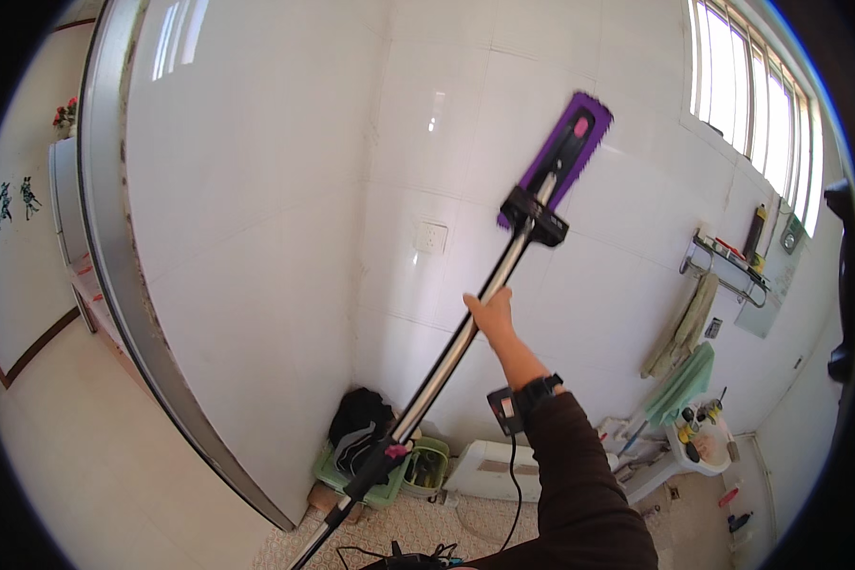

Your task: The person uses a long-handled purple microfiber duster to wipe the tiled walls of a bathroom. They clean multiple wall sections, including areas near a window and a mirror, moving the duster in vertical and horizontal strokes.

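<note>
A flat mop with a silver pole [442,373] slants up across the view, from the lower left toward the tiled wall. Its purple pad [540,150] is raised in front of the white tiles, and I cannot tell whether it touches them. Below the pad sits a black squeezer block [534,217] around the pole. My right hand [494,315] is closed around the upper part of the pole, at the end of a dark sleeve with a black wristband. The pole's lower end runs out of the bottom edge, and my left hand does not show.
A wall socket [431,237] lies left of the pole. Below stand a green basket [382,493] with dark items and a green bucket [427,465]. On the right are a shelf [731,262], hanging towels [684,328], a washbasin [712,458] and a barred window [756,90]. A metal-edged doorway [114,247] opens left.
</note>
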The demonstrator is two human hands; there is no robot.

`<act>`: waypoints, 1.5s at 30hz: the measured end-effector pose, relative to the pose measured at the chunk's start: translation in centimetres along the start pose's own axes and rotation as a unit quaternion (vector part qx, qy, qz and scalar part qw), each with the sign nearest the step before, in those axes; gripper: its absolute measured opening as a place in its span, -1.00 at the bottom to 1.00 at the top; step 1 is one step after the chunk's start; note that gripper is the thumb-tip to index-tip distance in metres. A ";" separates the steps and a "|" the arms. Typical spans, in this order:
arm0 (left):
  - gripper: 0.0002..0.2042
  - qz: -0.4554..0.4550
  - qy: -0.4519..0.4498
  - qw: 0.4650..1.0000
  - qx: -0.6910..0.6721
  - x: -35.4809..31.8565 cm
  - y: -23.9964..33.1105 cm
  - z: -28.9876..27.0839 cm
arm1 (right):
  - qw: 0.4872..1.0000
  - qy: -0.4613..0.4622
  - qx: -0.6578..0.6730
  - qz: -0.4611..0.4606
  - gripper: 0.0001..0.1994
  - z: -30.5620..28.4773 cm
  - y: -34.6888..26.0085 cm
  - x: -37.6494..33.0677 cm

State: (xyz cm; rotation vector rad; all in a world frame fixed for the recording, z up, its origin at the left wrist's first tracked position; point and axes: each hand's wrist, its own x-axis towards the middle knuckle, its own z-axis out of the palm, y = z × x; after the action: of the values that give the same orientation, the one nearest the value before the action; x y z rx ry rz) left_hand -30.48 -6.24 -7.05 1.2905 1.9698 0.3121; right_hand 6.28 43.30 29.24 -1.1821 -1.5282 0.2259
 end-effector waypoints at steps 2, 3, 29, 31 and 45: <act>-0.72 0.044 0.125 0.988 -0.075 1.6 3.1 -0.4 | 0.997 -0.048 0.057 -0.016 -0.19 0.7 -3.9 3.8; -0.68 0.081 0.127 0.981 -0.126 3.1 4.8 -1.1 | 0.990 -0.089 0.104 -0.019 -0.07 1.1 -6.1 5.4; -0.53 0.011 0.274 0.946 -0.174 0.1 16.0 7.9 | 0.941 -0.217 0.209 -0.153 -0.31 10.8 -19.0 6.7; -0.53 0.019 0.240 0.960 -0.141 -0.4 14.1 8.1 | 0.951 -0.217 0.182 -0.120 -0.30 9.9 -19.0 6.9; -0.62 0.337 0.479 0.796 -0.152 -3.3 28.8 -10.9 | 0.834 -0.244 0.491 -0.055 -0.15 -4.8 -26.8 9.3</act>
State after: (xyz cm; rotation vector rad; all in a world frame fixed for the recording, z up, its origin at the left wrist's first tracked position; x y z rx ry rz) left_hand -17.71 6.26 18.22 1.7528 1.9371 1.8683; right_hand -3.06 35.45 55.35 -0.1952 -1.5525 1.1537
